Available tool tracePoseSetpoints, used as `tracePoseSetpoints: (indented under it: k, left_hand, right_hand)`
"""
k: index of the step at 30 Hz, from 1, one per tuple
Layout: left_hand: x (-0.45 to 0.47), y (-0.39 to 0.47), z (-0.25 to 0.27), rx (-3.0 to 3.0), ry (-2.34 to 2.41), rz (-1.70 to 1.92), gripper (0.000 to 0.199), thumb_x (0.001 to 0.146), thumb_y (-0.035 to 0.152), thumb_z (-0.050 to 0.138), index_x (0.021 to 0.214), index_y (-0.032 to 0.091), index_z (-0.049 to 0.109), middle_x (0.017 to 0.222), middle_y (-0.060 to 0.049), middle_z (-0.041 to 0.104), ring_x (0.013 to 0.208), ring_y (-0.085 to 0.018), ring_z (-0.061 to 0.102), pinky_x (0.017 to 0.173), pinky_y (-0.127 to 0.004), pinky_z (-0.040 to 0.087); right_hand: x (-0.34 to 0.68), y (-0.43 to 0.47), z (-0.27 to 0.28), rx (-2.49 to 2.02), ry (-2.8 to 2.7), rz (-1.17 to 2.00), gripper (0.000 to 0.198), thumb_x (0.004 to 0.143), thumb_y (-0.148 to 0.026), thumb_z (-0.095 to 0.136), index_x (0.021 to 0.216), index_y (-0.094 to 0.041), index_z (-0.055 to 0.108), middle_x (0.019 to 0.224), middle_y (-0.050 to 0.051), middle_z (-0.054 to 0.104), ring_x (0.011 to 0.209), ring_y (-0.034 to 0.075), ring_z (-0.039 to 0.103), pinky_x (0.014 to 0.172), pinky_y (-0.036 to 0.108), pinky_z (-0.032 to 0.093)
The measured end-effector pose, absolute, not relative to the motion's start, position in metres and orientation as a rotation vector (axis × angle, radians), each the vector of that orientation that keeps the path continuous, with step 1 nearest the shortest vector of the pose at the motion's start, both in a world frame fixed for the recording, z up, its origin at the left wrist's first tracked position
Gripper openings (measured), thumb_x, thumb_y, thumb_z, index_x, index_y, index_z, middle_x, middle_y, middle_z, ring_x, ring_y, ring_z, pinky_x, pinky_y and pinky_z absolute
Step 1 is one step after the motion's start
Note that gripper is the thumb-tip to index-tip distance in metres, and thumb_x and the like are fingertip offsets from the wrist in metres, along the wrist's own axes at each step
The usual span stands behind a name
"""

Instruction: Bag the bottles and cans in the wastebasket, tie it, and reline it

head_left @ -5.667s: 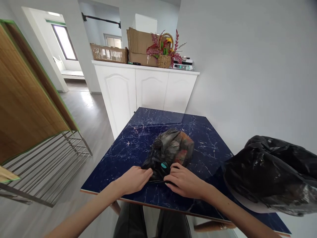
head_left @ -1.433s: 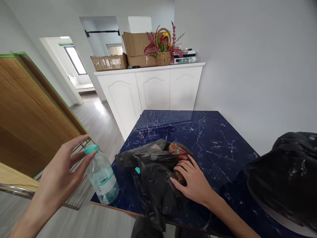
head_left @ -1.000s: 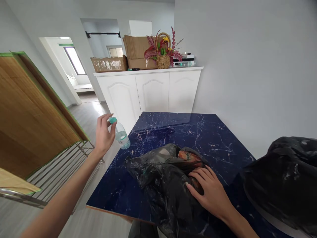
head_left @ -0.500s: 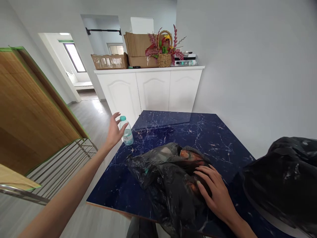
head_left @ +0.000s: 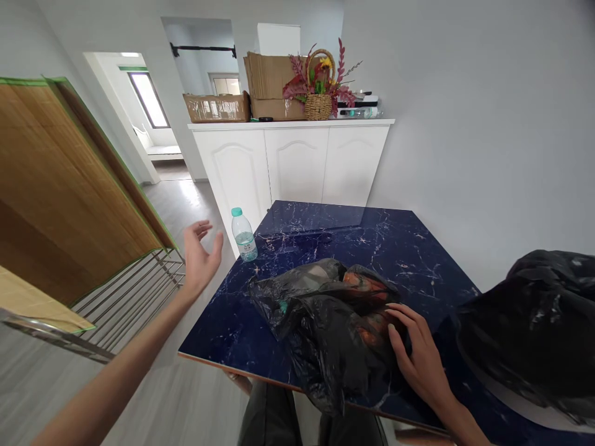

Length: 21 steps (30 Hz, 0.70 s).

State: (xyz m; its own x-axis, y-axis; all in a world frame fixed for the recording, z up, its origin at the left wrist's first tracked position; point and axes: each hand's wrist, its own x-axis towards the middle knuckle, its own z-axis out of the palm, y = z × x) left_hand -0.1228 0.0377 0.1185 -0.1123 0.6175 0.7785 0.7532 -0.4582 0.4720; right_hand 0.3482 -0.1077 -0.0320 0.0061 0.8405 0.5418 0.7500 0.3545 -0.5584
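A clear water bottle (head_left: 244,235) with a teal cap stands upright at the left edge of the table. Left of it, apart from the bottle, is my left hand (head_left: 201,254), its fingers curved and spread with nothing in them. A crumpled black plastic bag (head_left: 325,334) lies over the front of the table, and orange-red contents show through its thin film. My right hand (head_left: 416,347) rests with fingers spread against the bag's right side; it does not grip anything that I can see.
The dark blue marbled table (head_left: 385,241) meets the wall side. A black-bag-lined bin (head_left: 534,347) sits at the right. Behind is a white cabinet (head_left: 297,164) bearing cardboard boxes (head_left: 274,87) and a flower basket (head_left: 318,106). A metal rack (head_left: 134,297) with bamboo mats stands left.
My left hand has moved away from the bottle to the left, leaving it standing on the table. My right hand stays at the bag, and the view has shifted slightly.
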Motion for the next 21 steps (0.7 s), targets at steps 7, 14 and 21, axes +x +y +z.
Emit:
tracePoseSetpoints:
  k: [7,14,21]
  left_hand:
    - [-0.031,-0.108,0.087,-3.310,-1.374,-0.772,0.033,0.110,0.024,0.046,0.134,0.037,0.065,0.129,-0.004,0.076,0.117,-0.019,0.074,0.100,-0.034,0.064]
    - [-0.021,-0.115,0.023,-2.768,-1.456,-0.747,0.049,0.109,0.022,0.046,0.158,0.025,0.046,0.165,-0.015,0.049,0.157,-0.032,0.042,0.123,-0.058,0.047]
    - [-0.020,-0.075,0.019,-2.428,-1.475,-0.683,0.052,0.105,0.026,0.051,0.157,0.024,0.048,0.166,-0.019,0.047,0.155,-0.041,0.042,0.123,-0.069,0.036]
  right_hand:
    - [0.349,-0.108,-0.032,-1.440,-1.701,0.140,0.033,0.110,-0.045,0.048,0.137,-0.030,0.056,0.140,0.012,0.060,0.134,0.035,0.059,0.108,0.059,0.053]
    - [0.349,-0.106,-0.031,-1.442,-1.718,0.141,0.032,0.110,-0.043,0.048,0.138,-0.028,0.055,0.140,0.013,0.059,0.133,0.035,0.058,0.109,0.058,0.052]
    - [0.348,-0.104,-0.030,-1.449,-1.700,0.166,0.032,0.110,-0.043,0.048,0.138,-0.028,0.055,0.139,0.013,0.058,0.133,0.034,0.057,0.111,0.057,0.050]
